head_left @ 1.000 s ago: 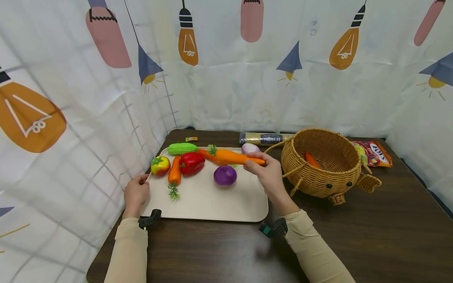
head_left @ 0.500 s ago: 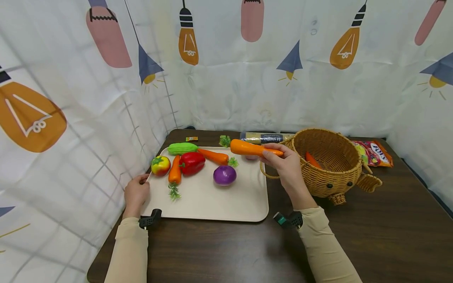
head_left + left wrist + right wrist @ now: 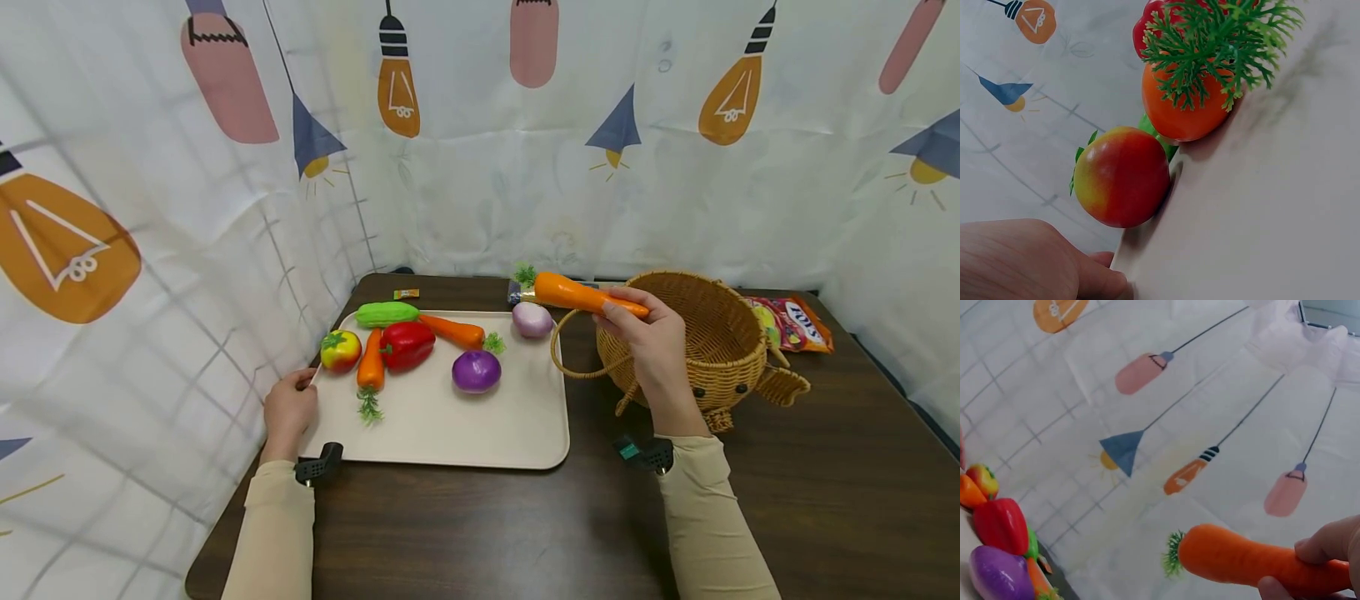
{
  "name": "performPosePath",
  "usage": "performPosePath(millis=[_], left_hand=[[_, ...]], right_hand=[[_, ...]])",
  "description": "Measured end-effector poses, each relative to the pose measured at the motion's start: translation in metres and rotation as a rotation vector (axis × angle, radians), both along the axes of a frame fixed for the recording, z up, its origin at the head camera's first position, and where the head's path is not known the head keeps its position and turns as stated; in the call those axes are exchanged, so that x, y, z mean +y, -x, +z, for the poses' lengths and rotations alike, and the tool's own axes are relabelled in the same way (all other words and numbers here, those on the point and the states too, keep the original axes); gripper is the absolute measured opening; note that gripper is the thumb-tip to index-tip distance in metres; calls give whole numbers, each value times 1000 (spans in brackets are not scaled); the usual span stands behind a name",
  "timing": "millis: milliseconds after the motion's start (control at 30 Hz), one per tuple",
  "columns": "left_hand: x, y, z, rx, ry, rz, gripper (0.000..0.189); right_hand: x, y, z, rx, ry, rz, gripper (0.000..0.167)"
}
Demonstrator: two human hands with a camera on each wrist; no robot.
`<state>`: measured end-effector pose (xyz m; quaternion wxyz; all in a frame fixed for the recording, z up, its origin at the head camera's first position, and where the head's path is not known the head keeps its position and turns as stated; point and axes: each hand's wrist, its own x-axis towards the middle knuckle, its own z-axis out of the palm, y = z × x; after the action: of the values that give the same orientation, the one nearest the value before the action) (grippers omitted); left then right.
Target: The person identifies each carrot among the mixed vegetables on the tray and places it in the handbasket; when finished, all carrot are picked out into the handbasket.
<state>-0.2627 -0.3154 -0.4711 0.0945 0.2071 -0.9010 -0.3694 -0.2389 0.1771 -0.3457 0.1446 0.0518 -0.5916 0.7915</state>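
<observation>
My right hand [image 3: 658, 354] pinches a toy carrot [image 3: 564, 291] by its narrow end, raised at the left of the wicker basket [image 3: 716, 375]. The carrot's thick end and green top point left, as the right wrist view also shows. My left hand [image 3: 290, 412] grips the left edge of the beige tray [image 3: 442, 433], thumb over the rim. Near it on the tray lie a red-yellow tomato-like fruit [image 3: 1122, 178], a carrot [image 3: 371, 362], a red bell pepper [image 3: 407, 346] and a green gourd-like vegetable [image 3: 386, 314]. Another carrot [image 3: 453, 332], a purple round vegetable [image 3: 476, 372] and a pale purple onion-like one [image 3: 532, 320] lie farther right.
The basket has an animal face and a looped handle [image 3: 557, 350] reaching toward the tray. Behind it lies a red snack bag [image 3: 795, 325]. A packaged roll [image 3: 517, 292] lies at the back, partly covered by the carrot. A small orange packet [image 3: 406, 294] sits behind the tray.
My right hand has lifted the carrot from over the tray and carried it right and up to the basket's left side. My left hand has stayed on the tray edge.
</observation>
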Motion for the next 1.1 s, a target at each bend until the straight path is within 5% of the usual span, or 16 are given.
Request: performPosePath(millis=[633,1100], left_hand=[[1,0,2,-10,-1,9,42],[2,1,1,-38,-26,21,43]], right_hand=[[59,1,5,20,142,-250,37],[94,-4,4,-15,331,-296,37]])
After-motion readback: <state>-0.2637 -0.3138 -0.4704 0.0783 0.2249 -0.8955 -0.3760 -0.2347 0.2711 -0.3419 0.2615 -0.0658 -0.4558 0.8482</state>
